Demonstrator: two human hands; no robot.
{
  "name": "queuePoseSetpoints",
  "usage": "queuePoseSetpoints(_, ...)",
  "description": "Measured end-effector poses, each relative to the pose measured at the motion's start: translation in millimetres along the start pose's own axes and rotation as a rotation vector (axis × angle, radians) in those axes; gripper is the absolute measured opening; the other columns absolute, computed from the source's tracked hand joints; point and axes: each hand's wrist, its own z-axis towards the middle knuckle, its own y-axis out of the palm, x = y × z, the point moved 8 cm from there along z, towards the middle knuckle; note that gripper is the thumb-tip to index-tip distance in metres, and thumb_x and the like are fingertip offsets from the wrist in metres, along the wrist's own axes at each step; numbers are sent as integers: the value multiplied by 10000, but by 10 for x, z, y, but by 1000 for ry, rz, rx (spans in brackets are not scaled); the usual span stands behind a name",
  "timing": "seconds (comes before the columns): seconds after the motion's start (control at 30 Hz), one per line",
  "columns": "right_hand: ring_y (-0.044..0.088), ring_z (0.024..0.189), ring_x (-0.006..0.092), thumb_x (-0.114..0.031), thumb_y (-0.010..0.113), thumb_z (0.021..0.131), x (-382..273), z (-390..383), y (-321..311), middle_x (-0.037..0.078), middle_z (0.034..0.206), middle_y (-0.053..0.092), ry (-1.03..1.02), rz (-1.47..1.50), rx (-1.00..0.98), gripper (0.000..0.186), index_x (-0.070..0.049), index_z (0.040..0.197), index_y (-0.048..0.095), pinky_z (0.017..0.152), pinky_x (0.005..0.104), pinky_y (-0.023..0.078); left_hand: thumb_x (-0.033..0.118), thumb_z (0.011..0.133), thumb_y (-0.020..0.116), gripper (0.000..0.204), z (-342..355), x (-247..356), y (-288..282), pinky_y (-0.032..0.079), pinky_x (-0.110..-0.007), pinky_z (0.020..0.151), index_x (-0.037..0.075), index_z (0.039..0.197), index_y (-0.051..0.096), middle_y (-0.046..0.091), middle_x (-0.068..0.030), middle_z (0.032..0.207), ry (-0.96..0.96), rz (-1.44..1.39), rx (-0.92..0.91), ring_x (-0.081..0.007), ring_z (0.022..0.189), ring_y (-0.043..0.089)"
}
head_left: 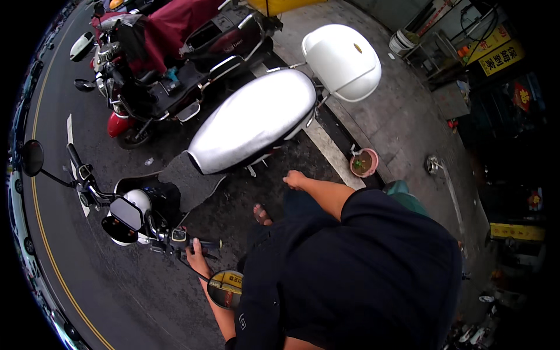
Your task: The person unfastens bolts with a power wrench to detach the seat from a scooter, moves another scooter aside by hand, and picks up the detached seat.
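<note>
A parked scooter with a silver seat cover [256,119] stands in front of me, its handlebar to the left. My left hand [199,261] is at the near end of the scooter's handlebar [181,238], with its fingers closed around the bar by the grip and lever. A round mirror [226,290] partly covers my left wrist. My right hand [294,179] hangs beside my leg, below the seat and apart from it. Its fingers are curled in; whether anything is inside is hidden. A white top box [342,61] sits behind the seat.
Another scooter [175,93] with red parts is parked just beyond, near a dark red cover [181,26]. A pink pot [364,162] stands by the pavement edge on the right. A white bucket [402,42] is farther back. The road [64,245] runs along the left.
</note>
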Motion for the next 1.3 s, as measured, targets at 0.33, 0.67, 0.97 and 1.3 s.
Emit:
queuePoseSetpoints(0.33,596,991,323,-336,572,835,-219,-1195,953,160,972,651,-467,24,36,316,-74,1008,610,833,425,464,552,833,576,593,-404,-533,382,420,-310,723,-7,1033,553,577,-107,898,-51,-150,-119,-197,814,557)
queuePoseSetpoints(0.67,492,561,81,-314,584,867,2741,-2500,742,-15,671,534,-226,1297,182,207,-117,925,562,463,234,379,532,816,614,657,-1443,-370,639,411,-326,851,11,1172,429,501,-132,1084,-63,-387,-326,-218,923,512)
queuePoseSetpoints(0.97,534,725,206,-366,537,870,6007,-4754,3356,69,840,540,509,1757,782,246,-126,917,508,689,363,458,375,865,598,322,-1437,-990,-389,494,-327,726,87,1009,621,617,-47,906,122,-375,-592,-192,781,599)
queuePoseSetpoints(1.3,576,565,287,-286,531,859,3872,-4962,5323,96,648,586,413,1187,434,224,-64,848,565,536,397,457,284,822,632,343,-2111,-606,-214,490,-317,621,41,1061,599,640,-133,773,347,803,-1479,-207,641,638)
